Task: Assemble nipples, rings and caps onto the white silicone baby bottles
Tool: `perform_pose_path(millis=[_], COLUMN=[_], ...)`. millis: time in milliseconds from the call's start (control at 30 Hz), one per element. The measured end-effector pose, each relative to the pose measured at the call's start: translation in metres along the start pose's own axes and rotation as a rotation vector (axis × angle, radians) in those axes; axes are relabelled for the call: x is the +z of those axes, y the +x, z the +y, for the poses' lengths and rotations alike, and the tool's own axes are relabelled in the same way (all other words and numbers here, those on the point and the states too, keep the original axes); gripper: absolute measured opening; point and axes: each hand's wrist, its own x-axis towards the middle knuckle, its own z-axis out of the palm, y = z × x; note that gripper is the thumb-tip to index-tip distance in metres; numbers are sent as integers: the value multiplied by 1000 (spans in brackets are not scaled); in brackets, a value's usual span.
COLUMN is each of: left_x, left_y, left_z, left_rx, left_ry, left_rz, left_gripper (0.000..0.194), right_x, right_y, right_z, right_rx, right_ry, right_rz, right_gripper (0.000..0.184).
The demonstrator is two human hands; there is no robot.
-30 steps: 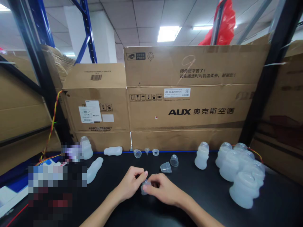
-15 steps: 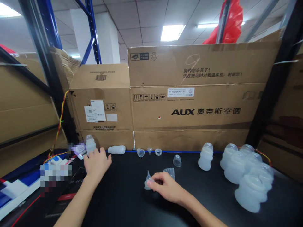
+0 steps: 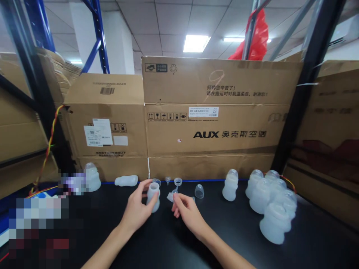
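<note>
My left hand (image 3: 139, 201) is wrapped round a small translucent bottle (image 3: 153, 200), upright with its open mouth facing up. Close to its right, my right hand (image 3: 187, 211) pinches a clear bottle nipple (image 3: 171, 197) by its base, tilted. Behind the held bottle a clear cap (image 3: 157, 182) is partly hidden. A smaller nipple (image 3: 167, 179) and a white ring (image 3: 177, 181) lie at the back edge. Another clear cap (image 3: 199, 191) stands right of my right hand, and a clear piece is mostly hidden behind that hand.
One bottle (image 3: 126, 181) lies on its side at the back left, near a capped bottle (image 3: 92, 178). On the right stand a single capped bottle (image 3: 230, 186) and a cluster of several bottles (image 3: 276, 222). Cardboard (image 3: 207, 149) walls the back of the black table (image 3: 168, 246).
My left hand has come right from beside the capped bottle and now holds an open bottle. My right hand, still with the nipple, has tilted it. The view has swung slightly right.
</note>
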Motion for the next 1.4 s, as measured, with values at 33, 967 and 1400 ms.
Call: perform_pose_path(millis=[33,967,1400], left_x=[7,31,18], left_y=[-5,-34,-33], left_z=[3,31,26], left_rx=[13,-96,-200], left_ry=[-74,-713,-922], left_rz=[-37,-383,-684], left_gripper=[48,48,40], right_x=[-1,-19,-31], right_y=[0,-27,-36], right_z=[-2,-75,-40], right_rx=[-31,89,179], right_ry=[2,-583,-93], right_rz=[30,-38,-332], right_gripper=[66,20,68])
